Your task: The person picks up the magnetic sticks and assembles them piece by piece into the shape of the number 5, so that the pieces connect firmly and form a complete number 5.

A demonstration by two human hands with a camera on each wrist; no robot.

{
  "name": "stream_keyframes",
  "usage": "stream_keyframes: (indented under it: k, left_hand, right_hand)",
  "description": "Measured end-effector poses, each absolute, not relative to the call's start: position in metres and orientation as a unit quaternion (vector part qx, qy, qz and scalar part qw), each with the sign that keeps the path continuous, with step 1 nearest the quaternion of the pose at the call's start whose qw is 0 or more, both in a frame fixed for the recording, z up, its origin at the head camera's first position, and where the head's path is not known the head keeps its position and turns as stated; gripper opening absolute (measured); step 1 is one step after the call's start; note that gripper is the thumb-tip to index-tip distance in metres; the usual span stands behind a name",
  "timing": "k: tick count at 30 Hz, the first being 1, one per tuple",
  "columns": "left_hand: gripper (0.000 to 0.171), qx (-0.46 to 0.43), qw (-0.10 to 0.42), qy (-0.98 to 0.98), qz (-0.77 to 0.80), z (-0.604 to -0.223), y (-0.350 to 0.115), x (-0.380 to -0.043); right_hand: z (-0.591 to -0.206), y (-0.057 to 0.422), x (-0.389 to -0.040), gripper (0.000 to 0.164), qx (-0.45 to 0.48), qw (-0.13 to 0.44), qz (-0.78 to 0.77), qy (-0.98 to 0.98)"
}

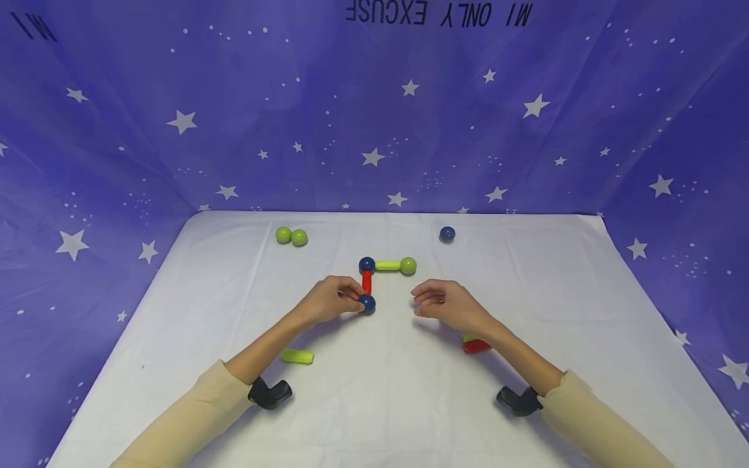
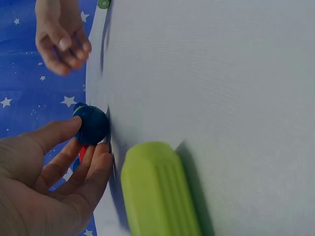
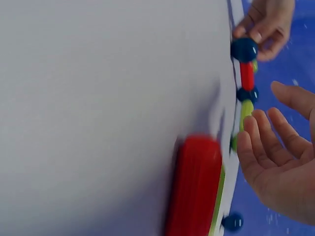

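Between thumb and fingers, my left hand pinches the near blue ball. From that ball a red rod runs away to a second blue ball. A yellow-green rod joins this corner ball to a green ball on the right, so the pieces form an L-shaped chain. My right hand hovers to the right of the chain, its fingers loosely bent and holding nothing. The right wrist view shows its palm and relaxed fingers apart from the pieces.
Two green balls sit at the back left of the white table, and a loose blue ball at the back right. One yellow-green rod lies below my left forearm. A red rod and another yellow-green rod lie beside my right forearm.
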State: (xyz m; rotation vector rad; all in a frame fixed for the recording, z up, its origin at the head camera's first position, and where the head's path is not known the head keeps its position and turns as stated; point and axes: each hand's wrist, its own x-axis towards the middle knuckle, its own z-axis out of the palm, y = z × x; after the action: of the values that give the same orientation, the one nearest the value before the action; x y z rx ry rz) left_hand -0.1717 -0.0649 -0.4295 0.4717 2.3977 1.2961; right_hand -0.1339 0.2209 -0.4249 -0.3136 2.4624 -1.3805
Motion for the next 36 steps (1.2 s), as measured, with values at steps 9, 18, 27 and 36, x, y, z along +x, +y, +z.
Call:
stream_keyframes:
  k: [9,18,27,36]
  left_hand:
    - [0.015,0.167,0.187,0.853,0.458,-0.428,-0.065,-0.172]
    - [0.015,0.172,0.182,0.858,0.449,-0.430,-0.064,-0.173]
    - [0.015,0.174,0.185,0.856,0.450,-0.427,-0.064,-0.172]
    - [0.016,0.170,0.186,0.854,0.455,-0.428,-0.064,-0.172]
  right_hand:
    - [-0.419,0.280,-0.102,0.036,-0.098,0.151,-0.412,0.893]
    - [-0.424,0.304,-0.086,0.025,-0.076,0.163,-0.383,0.906]
    - [-0.428,0.306,-0.093,0.016,-0.073,0.158,-0.372,0.912]
    - [-0.427,0.271,-0.116,0.017,-0.088,0.129,-0.375,0.914]
